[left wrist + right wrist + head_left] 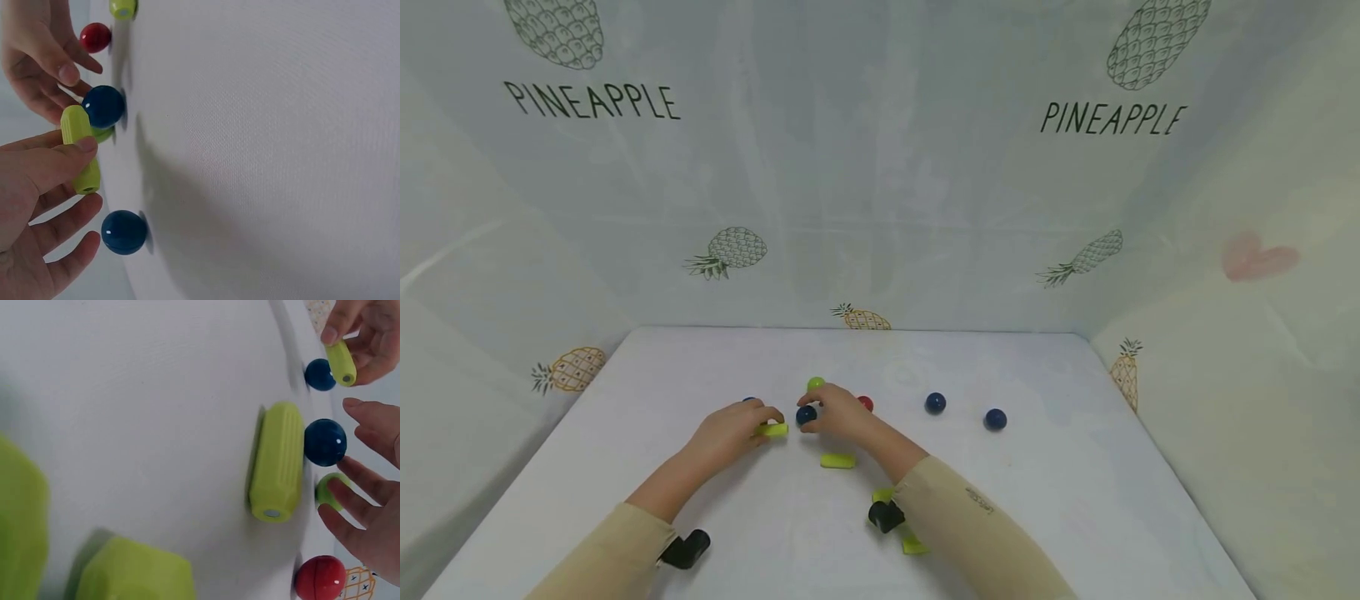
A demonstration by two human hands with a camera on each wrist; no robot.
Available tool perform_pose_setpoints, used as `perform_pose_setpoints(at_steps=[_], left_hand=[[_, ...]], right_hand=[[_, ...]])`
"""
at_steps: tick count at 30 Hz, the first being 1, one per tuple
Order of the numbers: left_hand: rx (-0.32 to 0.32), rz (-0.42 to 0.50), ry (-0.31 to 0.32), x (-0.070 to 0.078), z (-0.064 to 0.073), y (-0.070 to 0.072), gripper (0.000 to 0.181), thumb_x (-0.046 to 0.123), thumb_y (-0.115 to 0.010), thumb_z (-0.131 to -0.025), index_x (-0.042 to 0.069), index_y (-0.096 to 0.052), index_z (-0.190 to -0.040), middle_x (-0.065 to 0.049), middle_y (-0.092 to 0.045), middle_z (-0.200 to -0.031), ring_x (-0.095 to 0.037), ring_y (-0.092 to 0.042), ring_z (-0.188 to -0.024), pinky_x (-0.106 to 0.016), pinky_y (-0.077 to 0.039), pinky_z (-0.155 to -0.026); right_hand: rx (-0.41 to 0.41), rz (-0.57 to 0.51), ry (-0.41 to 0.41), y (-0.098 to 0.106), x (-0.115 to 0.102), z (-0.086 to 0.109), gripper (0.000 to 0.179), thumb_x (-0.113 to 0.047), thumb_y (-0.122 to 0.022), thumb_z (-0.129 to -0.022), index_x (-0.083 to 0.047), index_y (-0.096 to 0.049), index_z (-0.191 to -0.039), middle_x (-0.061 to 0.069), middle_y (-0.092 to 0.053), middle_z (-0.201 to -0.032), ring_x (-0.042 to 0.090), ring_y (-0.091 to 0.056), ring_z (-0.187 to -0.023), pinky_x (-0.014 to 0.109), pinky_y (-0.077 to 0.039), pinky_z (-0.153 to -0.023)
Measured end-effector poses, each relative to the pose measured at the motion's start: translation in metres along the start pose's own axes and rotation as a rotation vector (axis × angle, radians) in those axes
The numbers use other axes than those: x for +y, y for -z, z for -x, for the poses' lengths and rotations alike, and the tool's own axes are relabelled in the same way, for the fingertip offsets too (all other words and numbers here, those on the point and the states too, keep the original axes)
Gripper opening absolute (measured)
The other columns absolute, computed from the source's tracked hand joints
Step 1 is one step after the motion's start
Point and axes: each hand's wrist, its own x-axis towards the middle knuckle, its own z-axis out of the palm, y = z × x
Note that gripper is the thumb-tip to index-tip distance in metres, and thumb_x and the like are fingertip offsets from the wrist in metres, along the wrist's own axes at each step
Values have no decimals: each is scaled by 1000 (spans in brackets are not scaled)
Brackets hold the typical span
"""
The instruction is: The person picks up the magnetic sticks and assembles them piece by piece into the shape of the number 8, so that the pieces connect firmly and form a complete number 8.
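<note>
Between thumb and fingers, my left hand pinches a yellow-green ribbed stick with a small disc in its end, held above the table. My right hand reaches beside it, thumb and fingers spread around a dark blue ball that sits on the table; whether they touch it I cannot tell. A green ball lies just beyond the right fingers, and a red ball is partly behind that hand. Another blue ball rests near the left hand's lower fingers, mostly hidden in the head view.
Nearer me, a stick lies on the white table. Two more yellow-green pieces are partly covered by the right forearm. To the right are two blue balls. A printed curtain stands behind the table.
</note>
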Motion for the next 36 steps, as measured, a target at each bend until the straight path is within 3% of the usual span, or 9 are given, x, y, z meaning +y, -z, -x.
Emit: perform_pose_setpoints(at_steps=[15,36], left_hand=[[-18,15,30,-4,-3,-6,27,12,-81,-79,19,-72,-104,3,-61,-91,-17,-60,-83,-37,-52,-75],[-8,23,25,0,-6,-6,28,11,-81,-79,19,-71,-104,3,-61,-90,-16,-59,-82,-37,-52,-74]], right_hand=[[19,-147,-20,-12,12,-11,32,-14,-77,-86,-16,-69,-117,-5,-64,-110,11,-57,-94,27,-50,-84],[30,-126,-1,-9,13,-5,32,-14,-78,-84,-16,-70,-116,-6,-62,-106,11,-56,-91,24,-49,-81]])
